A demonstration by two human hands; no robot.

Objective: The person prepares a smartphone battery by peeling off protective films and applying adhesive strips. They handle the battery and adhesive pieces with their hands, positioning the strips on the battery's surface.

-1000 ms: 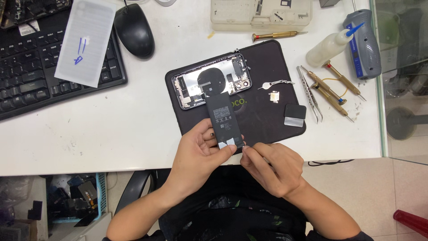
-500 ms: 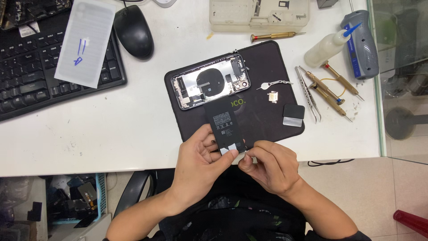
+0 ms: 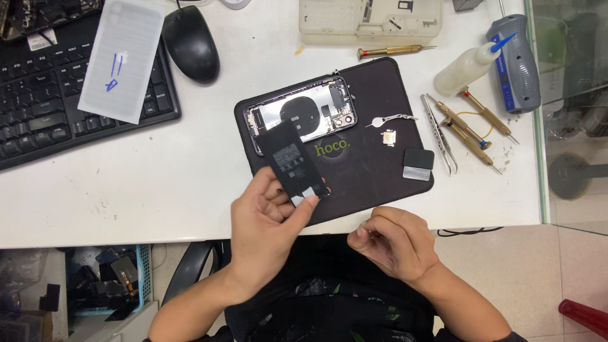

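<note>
Battery | above mat's near edge, by open phone | left hand pinches its lower end; right hand loosely curled, contents hidden | we advise holding edges, no bending.

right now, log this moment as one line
left hand: holds black battery | right hand: fingers pinched, content unclear, apart from battery | opened phone: on black mat | tweezers: right of mat

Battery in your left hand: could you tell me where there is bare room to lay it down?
Bare white table lies between the keyboard and the black mat. The mat's lower middle is free too. Right of the mat, tweezers and screwdrivers crowd the space.
</note>
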